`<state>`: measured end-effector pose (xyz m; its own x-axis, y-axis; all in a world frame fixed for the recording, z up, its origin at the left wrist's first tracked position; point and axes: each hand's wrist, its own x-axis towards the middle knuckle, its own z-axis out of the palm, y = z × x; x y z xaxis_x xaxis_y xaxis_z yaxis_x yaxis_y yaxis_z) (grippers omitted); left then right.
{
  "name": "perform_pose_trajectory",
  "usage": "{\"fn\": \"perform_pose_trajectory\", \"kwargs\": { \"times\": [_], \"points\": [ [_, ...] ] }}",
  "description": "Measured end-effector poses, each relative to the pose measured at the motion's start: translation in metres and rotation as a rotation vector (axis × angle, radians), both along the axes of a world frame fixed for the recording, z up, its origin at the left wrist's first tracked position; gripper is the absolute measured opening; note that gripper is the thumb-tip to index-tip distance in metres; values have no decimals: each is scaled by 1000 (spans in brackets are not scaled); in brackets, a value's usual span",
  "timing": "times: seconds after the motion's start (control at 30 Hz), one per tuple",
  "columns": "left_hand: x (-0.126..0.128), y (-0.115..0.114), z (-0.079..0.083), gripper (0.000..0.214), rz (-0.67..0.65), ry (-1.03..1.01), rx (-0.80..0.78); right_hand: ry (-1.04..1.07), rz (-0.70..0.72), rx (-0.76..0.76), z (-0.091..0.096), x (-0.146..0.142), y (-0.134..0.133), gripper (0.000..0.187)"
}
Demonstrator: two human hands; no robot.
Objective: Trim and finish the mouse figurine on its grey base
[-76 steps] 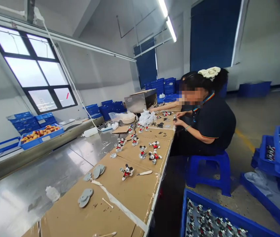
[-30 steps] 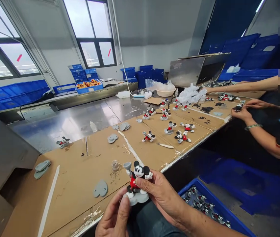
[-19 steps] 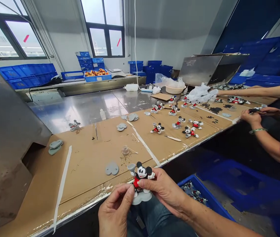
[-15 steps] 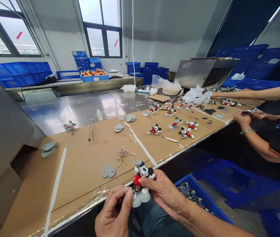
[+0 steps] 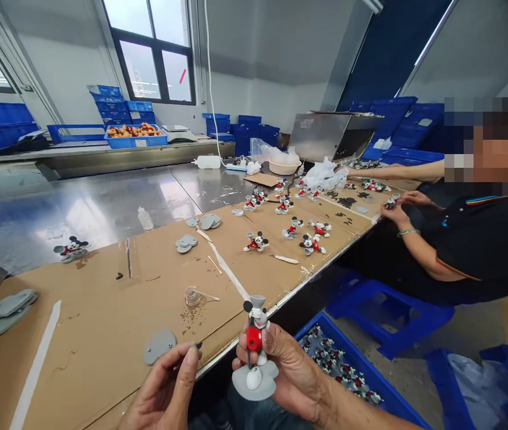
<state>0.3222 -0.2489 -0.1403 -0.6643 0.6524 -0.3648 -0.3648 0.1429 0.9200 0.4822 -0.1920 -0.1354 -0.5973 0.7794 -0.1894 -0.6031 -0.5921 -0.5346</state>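
Observation:
My right hand (image 5: 287,364) is closed around a Mickey Mouse figurine (image 5: 254,339) with red shorts, held upright over the table's front edge. Its grey rounded base (image 5: 258,391) faces me. To the left, my left hand (image 5: 168,382) pinches a small black piece (image 5: 199,345) between thumb and forefinger, apart from the figurine. Close beyond that hand lies a loose grey base (image 5: 159,345) on the cardboard. A small clear jar (image 5: 192,297) stands further back, a thin stick (image 5: 209,296) beside it and dark crumbs around it.
Several figurines (image 5: 256,242) stand or lie along the cardboard, near a white-handled knife (image 5: 285,259). Grey bases (image 5: 12,310) are stacked at left. A blue crate (image 5: 325,358) of figurines is below right. A co-worker (image 5: 482,239) sits at the right, handling a small item.
My left hand has moved left, away from the figurine, and a black piece now shows in its fingertips. The figurine has been turned in my right hand. My view has swung right.

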Motion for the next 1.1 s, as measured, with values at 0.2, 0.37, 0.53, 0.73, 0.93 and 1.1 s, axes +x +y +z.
{"fn": "perform_pose_trajectory", "kwargs": {
  "times": [0.2,0.37,0.53,0.73,0.93,1.1],
  "points": [
    [-32,38,-4,52,-9,203,6,5,-63,-14,-5,9,10,29],
    [-52,66,-11,49,-111,341,-35,-61,-138,-52,-11,15,16,28],
    [-65,82,-17,44,-123,437,-62,-85,-145,-81,-18,18,25,29],
    [-70,89,-20,42,-163,566,-45,-64,-136,-106,-22,16,37,31],
    [-70,101,-17,32,-247,752,-48,-59,-127,-88,-25,17,40,33],
    [-74,111,-15,20,-367,940,26,-70,-123,-66,-26,20,39,30]
  ]
}}
